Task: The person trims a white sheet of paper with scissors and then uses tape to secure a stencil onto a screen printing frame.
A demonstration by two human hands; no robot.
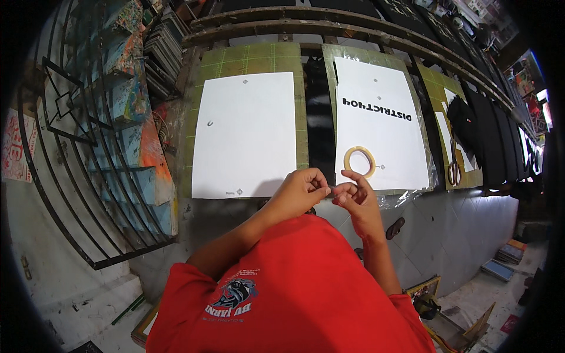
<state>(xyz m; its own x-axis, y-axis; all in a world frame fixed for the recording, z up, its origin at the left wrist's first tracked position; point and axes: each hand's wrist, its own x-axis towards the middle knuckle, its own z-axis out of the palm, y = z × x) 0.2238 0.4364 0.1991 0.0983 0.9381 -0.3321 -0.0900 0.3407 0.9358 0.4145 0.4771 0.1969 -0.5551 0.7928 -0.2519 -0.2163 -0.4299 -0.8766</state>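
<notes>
My left hand (301,193) is closed in a pinch just off the front edge of the boards, between two white sheets. Close beside it, my right hand (359,203) also pinches, its fingers bent. Something small and thin may span the fingertips, but I cannot make it out. A yellowish roll of tape (348,160) lies just beyond my right hand on the right paper sheet (376,129), which bears black lettering. To the left, another white paper sheet (247,135) has small printed marks and a little curved grey mark or scrap. Both sheets lie on green gridded boards (235,63).
Scissors (454,170) rest on another board at the right, beside black cloth (465,115). Wooden rails (253,26) run along the back. A black metal grille (65,135) and paint-stained blue shelving (138,170) stand at left. A sandal (395,228) lies below the boards.
</notes>
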